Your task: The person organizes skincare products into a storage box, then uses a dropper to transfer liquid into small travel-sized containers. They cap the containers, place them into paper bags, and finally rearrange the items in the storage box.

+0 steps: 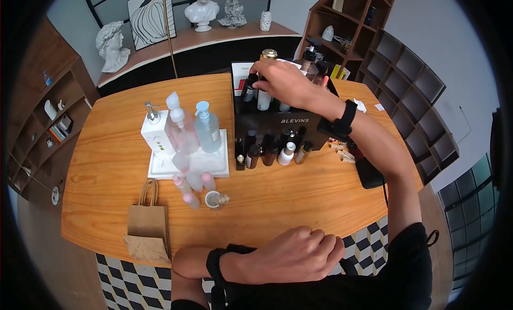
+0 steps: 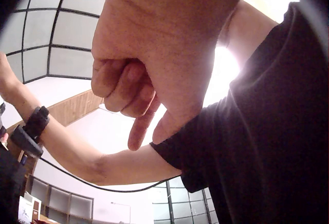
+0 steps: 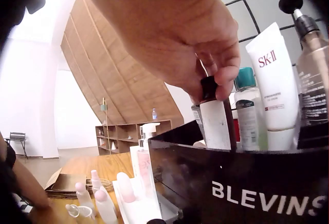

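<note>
Black short-sleeved top (image 2: 272, 116), black wrist straps (image 1: 215, 264), dark boxy module (image 2: 26, 141), thin black cable (image 2: 110, 189)

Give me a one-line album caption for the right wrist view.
Right hand pinching a dark-capped bottle at the black BLEVINS box, near a white SK-II tube.

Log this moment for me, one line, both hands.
right hand: pinches dark-capped bottle by its cap | place: within rim of black BLEVINS box | lifted or standing: cannot tell | left hand: loosely curled, empty

White busts (image 1: 202, 10) line a curved ledge (image 1: 224, 33) — checkered floor (image 1: 128, 283) below, wooden shelves (image 1: 347, 21) beyond.
</note>
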The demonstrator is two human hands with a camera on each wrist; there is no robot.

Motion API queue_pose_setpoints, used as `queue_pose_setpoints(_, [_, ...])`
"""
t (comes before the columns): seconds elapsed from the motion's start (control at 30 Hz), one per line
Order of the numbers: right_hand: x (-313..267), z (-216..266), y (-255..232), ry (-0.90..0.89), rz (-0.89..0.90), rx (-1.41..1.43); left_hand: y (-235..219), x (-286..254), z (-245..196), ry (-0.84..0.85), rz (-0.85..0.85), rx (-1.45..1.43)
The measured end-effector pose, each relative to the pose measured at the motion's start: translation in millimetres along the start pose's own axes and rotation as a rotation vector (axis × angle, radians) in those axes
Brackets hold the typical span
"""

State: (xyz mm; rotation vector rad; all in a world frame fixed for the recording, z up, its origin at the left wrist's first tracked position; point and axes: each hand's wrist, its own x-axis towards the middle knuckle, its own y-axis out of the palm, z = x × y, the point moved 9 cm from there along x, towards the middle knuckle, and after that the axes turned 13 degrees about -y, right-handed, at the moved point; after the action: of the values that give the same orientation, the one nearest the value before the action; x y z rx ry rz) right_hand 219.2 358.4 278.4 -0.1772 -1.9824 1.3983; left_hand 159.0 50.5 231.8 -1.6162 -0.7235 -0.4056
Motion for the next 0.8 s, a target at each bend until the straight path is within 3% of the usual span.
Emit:
queue_pose_setpoints(0.53, [11.7,-9.6,24.6,0.139,0.023,-0.039,-2.6,0.8,1.8,-0.005,-0.016,0.047])
queue_pose_setpoints(0.8, [10.8,8.2,10.4,-0.008,-0.097,-0.094,1.7,-0.5,0.8,-0.013,-0.003,0.048])
